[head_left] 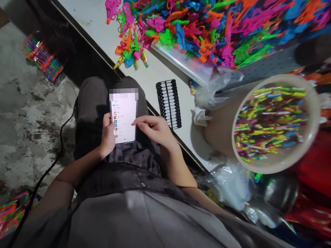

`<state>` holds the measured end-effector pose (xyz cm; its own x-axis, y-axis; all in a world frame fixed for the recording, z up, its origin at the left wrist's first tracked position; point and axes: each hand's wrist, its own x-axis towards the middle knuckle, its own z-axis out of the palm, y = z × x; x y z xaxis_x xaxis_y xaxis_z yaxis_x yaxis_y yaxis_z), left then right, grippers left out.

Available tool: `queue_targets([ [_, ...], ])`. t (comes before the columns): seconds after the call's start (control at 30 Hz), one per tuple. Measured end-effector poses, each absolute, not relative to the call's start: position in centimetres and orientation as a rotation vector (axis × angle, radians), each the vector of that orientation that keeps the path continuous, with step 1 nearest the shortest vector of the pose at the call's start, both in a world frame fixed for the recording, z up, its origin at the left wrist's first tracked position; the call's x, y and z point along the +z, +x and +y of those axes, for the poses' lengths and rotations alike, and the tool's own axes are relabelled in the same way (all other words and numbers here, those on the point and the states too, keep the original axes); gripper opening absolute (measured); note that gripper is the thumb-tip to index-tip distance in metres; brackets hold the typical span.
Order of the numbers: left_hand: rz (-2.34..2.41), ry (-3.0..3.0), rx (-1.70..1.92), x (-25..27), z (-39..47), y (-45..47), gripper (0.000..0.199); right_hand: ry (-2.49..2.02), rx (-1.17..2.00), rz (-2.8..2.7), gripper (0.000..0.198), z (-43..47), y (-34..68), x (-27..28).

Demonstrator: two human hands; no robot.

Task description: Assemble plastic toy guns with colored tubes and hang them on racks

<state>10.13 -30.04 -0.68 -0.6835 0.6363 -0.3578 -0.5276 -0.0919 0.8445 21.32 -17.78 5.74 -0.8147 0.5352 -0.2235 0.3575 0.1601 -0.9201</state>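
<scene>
A smartphone point(124, 118) with a lit white screen and a list of small icons lies over my lap. My left hand point(108, 135) is closed around its left edge, thumb on the front. At the right edge of the screen, my right hand point(156, 128) has its index finger stretched out at the glass; whether it touches I cannot tell. The thumb is apart from that finger, the other fingers are curled, and nothing is held. Right of my knees, a black plastic frame point(168, 104) with a row of rods lies on the white tabletop point(142, 79).
Brightly coloured plastic toys point(205, 28) are heaped across the table's far side, beside a clear plastic roll point(182, 62). A beige bucket point(236, 136) of small yellow-labelled tubes stands right. Bundled bright items point(43, 57) sit on the floor at left, near a black cable point(61, 138).
</scene>
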Motion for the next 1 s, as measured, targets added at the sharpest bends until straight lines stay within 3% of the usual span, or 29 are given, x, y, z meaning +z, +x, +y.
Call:
queue_targets([
  [0.2,1.359,0.118,1.840,-0.5,-30.4,10.3,0.029,-0.995,1.613,-2.116,0.028,-18.3,20.3,5.1],
  [0.37,1.423,0.086,1.870,-0.3,-30.3,10.2,0.031,-0.497,2.209,-2.443,0.026,-17.7,21.7,4.8],
  [0.47,1.379,0.107,1.907,-0.2,-30.2,10.1,0.034,-0.397,2.349,-2.385,0.029,-17.2,22.8,4.7],
  [0.77,1.425,0.204,1.868,0.7,-29.8,11.2,0.032,-0.858,1.910,-1.931,0.033,-17.5,22.1,5.0],
  [1.0,1.519,0.231,1.810,1.3,-29.6,11.8,0.029,-0.882,1.858,-1.877,0.035,-17.5,21.7,5.2],
])
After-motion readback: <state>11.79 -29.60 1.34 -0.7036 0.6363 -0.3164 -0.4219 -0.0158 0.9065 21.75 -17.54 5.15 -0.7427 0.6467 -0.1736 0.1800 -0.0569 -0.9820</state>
